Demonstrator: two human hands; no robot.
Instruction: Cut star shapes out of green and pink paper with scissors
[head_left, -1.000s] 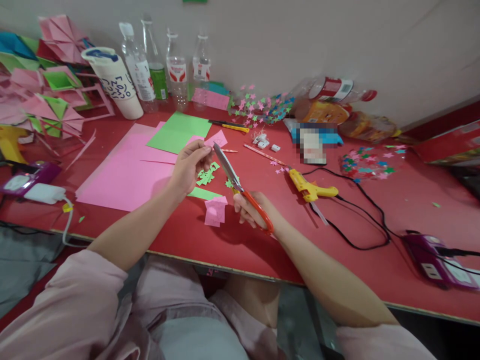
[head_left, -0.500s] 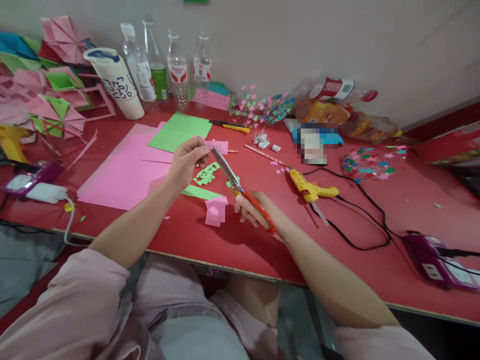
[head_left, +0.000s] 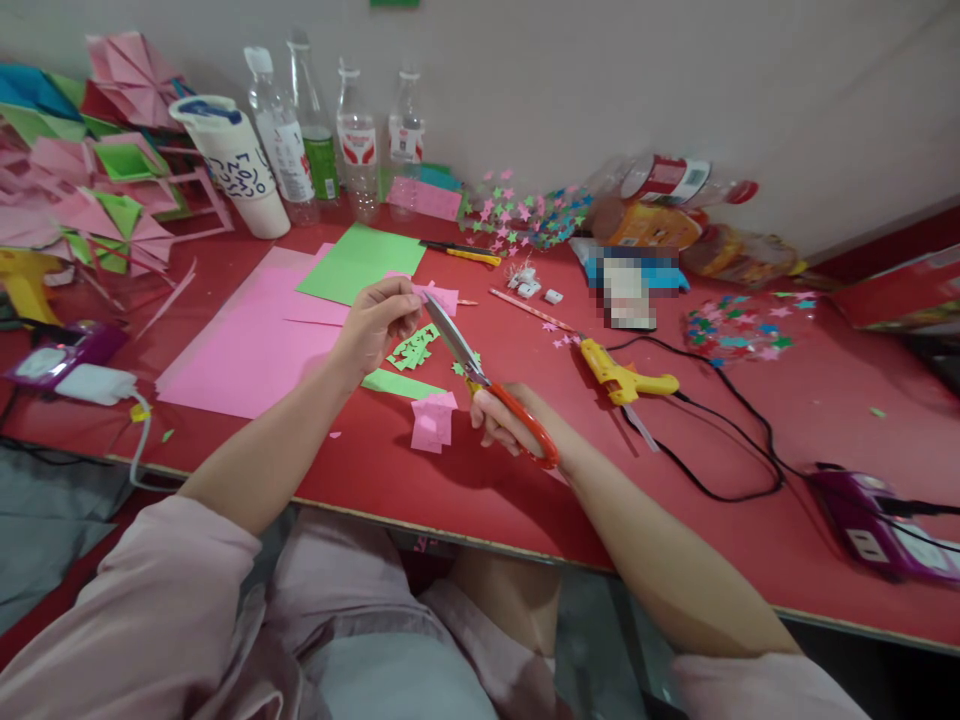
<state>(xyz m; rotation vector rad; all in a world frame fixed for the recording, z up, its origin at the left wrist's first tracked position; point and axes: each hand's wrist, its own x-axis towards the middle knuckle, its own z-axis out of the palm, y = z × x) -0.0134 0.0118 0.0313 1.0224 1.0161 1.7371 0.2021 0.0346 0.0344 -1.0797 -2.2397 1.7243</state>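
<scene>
My left hand [head_left: 388, 318] is closed in a pinch on a small piece of pink paper [head_left: 421, 295], mostly hidden by the fingers. Orange-handled scissors [head_left: 456, 340] are in my right hand [head_left: 504, 415], its fingers wrapped round the handles. Their blades point up and left, tips right at the pinched paper. Below the hands lie green paper scraps with star cut-outs [head_left: 415, 347], a green strip [head_left: 403, 385] and pink paper pieces [head_left: 432, 424]. Beside my left wrist are large pink sheets [head_left: 232, 345] with a green sheet [head_left: 361, 262] on top.
A yellow glue gun [head_left: 619, 375] with a black cord lies right of the scissors, near a purple power strip [head_left: 862, 520]. A cutter knife [head_left: 465, 253], paper stars [head_left: 525, 210] and plastic bottles [head_left: 356, 150] are toward the wall. A white tumbler [head_left: 236, 170] stands beside folded paper shapes [head_left: 112, 190].
Both hands and the scissors keep nearly the same pose. The whole view has shifted very slightly.
</scene>
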